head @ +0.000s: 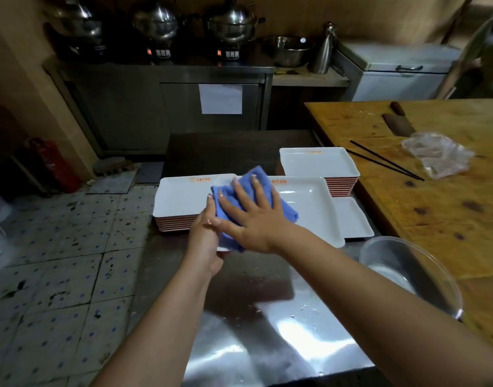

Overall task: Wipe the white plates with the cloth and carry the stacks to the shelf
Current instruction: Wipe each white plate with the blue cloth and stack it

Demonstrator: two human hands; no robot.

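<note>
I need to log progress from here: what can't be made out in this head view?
- Plate under wipe: its left part is hidden by the blue cloth and both hands.
- Left hand: fingertips hidden behind the plate edge and cloth.
- Orange print on the left stack: too small to read.
- Clear bowl: contents blurred.
- Shelf: not in view.

commercial kitchen, steel counter, pots, stacked plates
</note>
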